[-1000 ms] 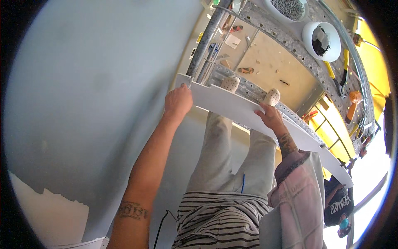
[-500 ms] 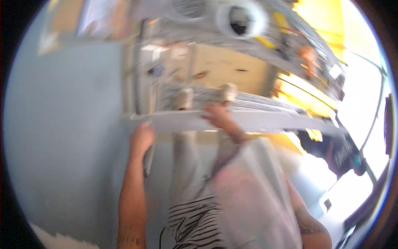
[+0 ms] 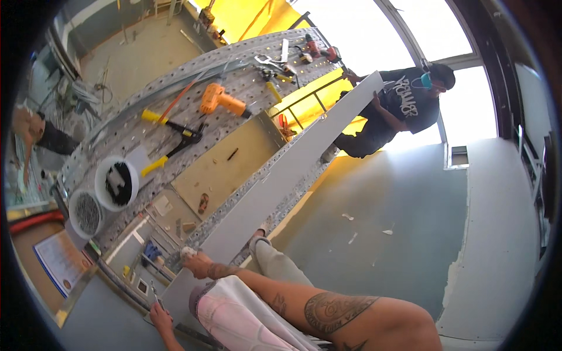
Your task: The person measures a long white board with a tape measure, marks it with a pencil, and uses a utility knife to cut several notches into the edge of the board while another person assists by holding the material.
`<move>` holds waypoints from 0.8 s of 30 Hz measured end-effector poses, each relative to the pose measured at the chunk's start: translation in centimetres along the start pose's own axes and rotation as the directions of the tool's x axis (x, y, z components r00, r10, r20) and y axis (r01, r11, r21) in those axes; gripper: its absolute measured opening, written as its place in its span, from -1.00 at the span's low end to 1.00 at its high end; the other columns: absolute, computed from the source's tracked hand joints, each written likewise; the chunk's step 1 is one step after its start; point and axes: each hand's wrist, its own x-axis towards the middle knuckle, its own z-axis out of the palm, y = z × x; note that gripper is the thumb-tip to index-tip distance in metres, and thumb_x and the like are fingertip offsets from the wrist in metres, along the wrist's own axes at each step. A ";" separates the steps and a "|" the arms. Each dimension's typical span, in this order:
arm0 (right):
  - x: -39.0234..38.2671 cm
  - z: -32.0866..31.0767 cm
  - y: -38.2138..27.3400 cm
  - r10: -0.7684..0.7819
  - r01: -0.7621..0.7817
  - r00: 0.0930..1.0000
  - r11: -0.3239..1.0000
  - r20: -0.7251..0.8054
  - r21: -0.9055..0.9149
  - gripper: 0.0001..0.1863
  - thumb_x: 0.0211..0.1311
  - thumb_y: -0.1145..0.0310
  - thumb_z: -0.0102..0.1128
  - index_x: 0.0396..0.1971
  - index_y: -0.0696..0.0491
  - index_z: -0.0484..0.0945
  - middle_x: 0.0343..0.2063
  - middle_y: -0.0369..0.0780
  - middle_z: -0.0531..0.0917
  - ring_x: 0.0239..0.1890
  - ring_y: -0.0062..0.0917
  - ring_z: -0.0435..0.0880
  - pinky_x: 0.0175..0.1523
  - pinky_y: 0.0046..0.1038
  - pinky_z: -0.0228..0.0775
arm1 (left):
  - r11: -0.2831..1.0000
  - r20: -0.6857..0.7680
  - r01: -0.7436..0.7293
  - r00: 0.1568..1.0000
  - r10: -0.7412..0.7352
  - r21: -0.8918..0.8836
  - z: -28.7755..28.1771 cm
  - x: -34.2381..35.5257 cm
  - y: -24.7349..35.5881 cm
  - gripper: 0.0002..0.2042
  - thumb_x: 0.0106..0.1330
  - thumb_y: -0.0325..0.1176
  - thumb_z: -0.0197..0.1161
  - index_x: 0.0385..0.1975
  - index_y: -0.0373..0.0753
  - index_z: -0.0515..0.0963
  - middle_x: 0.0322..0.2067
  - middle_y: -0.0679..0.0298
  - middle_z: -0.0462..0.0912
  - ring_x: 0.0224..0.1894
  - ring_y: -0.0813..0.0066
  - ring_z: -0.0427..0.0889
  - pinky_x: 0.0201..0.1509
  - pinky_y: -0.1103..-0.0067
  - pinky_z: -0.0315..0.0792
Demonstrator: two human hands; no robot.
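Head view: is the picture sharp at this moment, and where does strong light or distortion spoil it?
Head view: mostly sharp; the orange drill and yellow-handled cutters read clearly. The window behind the co-worker is blown out white. Fisheye bends the perforated metal platform and the long grey board. A dark rim rings the picture. Left hand and right hand grip the board's near end.

The left grip (image 3: 159,316) is cut off at the wrist by the near edge. The long board (image 3: 281,181) hides the fingers of the right grip (image 3: 196,263) and the far person's (image 3: 404,105) legs. Small tools on the far table (image 3: 234,126) are too tiny to tell apart.
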 end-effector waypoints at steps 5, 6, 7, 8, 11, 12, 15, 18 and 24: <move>-1.8 1.2 5.9 -0.075 0.097 0.975 0.991 -0.209 0.095 -0.55 0.03 0.19 0.31 -0.01 -0.13 0.56 -0.07 -0.16 0.49 -0.01 -0.26 0.57 0.01 -0.24 0.44 | 0.962 -0.007 -0.273 0.962 0.273 0.030 10.1 -0.3 5.6 -0.72 0.45 -0.16 -0.12 -0.23 -0.28 0.38 -0.58 0.28 0.39 -0.65 0.58 0.38 -0.66 0.59 0.27; -2.7 1.3 6.4 -0.225 0.230 0.885 0.972 -0.407 -0.038 -0.63 0.08 0.24 0.23 -0.05 -0.11 0.57 -0.12 -0.13 0.55 -0.06 -0.25 0.60 -0.01 -0.24 0.43 | 0.940 0.021 -0.341 0.940 0.341 0.007 11.4 -0.6 6.6 -0.75 0.44 -0.19 -0.08 -0.20 -0.27 0.37 -0.56 0.29 0.40 -0.65 0.58 0.38 -0.65 0.59 0.28; -3.7 0.9 6.8 -0.254 0.281 0.842 0.960 -0.477 -0.015 -0.63 0.08 0.25 0.22 -0.06 -0.10 0.57 -0.13 -0.13 0.56 -0.07 -0.24 0.60 -0.01 -0.23 0.43 | 0.911 0.044 -0.412 0.910 0.412 -0.020 12.6 -1.2 7.9 -0.77 0.43 -0.22 -0.03 -0.16 -0.26 0.35 -0.54 0.29 0.41 -0.64 0.58 0.39 -0.65 0.60 0.28; -5.4 0.9 7.4 -0.211 0.308 0.864 0.940 -0.458 0.149 -0.64 0.08 0.25 0.22 -0.06 -0.10 0.57 -0.14 -0.12 0.57 -0.08 -0.24 0.60 -0.01 -0.23 0.43 | 0.908 0.025 -0.418 0.908 0.418 0.010 13.4 -2.1 9.2 -0.77 0.43 -0.22 -0.03 -0.16 -0.26 0.35 -0.54 0.29 0.41 -0.64 0.58 0.39 -0.65 0.60 0.28; -12.5 2.2 13.5 0.042 0.172 0.957 0.713 -0.286 0.680 -0.65 0.08 0.26 0.21 -0.07 -0.08 0.57 -0.17 -0.11 0.59 -0.10 -0.23 0.61 -0.03 -0.22 0.43 | 0.928 0.047 -0.308 0.945 0.324 -0.209 18.6 -4.9 13.2 -0.77 0.38 -0.33 0.07 -0.07 -0.25 0.30 -0.54 0.28 0.44 -0.64 0.56 0.42 -0.62 0.61 0.33; -15.4 3.4 16.6 0.144 0.104 0.964 0.569 -0.223 0.815 -0.65 0.08 0.27 0.20 -0.08 -0.08 0.57 -0.17 -0.10 0.59 -0.11 -0.22 0.62 -0.03 -0.21 0.43 | 0.928 0.121 -0.320 0.931 0.345 -0.191 20.7 -5.4 14.1 -0.75 0.36 -0.38 0.10 -0.04 -0.24 0.27 -0.54 0.28 0.45 -0.64 0.55 0.44 -0.61 0.61 0.35; -26.0 7.8 28.0 0.456 0.040 0.890 -0.105 0.012 0.994 -0.66 0.08 0.28 0.19 -0.09 -0.06 0.57 -0.20 -0.08 0.61 -0.13 -0.21 0.63 -0.04 -0.20 0.42 | 0.920 0.256 -0.355 0.885 0.388 -0.167 27.8 -6.6 16.3 -0.71 0.33 -0.43 0.12 -0.02 -0.24 0.23 -0.55 0.26 0.45 -0.65 0.53 0.46 -0.61 0.60 0.37; -35.2 0.6 32.5 0.672 -0.185 0.714 0.449 -0.194 0.874 -0.71 0.17 0.24 0.13 -0.13 0.00 0.55 -0.25 -0.03 0.66 -0.16 -0.20 0.66 -0.05 -0.17 0.43 | 0.921 0.204 -0.357 0.901 0.383 -0.155 28.3 -7.2 17.5 -0.71 0.33 -0.44 0.12 -0.02 -0.25 0.22 -0.57 0.26 0.44 -0.66 0.54 0.45 -0.62 0.59 0.37; -48.8 -2.3 47.8 0.908 -0.302 0.292 0.385 -0.300 0.872 -0.76 0.25 0.26 0.13 -0.16 0.05 0.57 -0.38 -0.10 0.65 -0.34 -0.28 0.66 -0.19 -0.31 0.48 | 0.945 0.386 -0.328 0.870 0.307 -0.014 40.5 -10.8 24.1 -0.72 0.36 -0.40 0.11 -0.02 -0.27 0.26 -0.59 0.30 0.42 -0.70 0.62 0.38 -0.65 0.66 0.33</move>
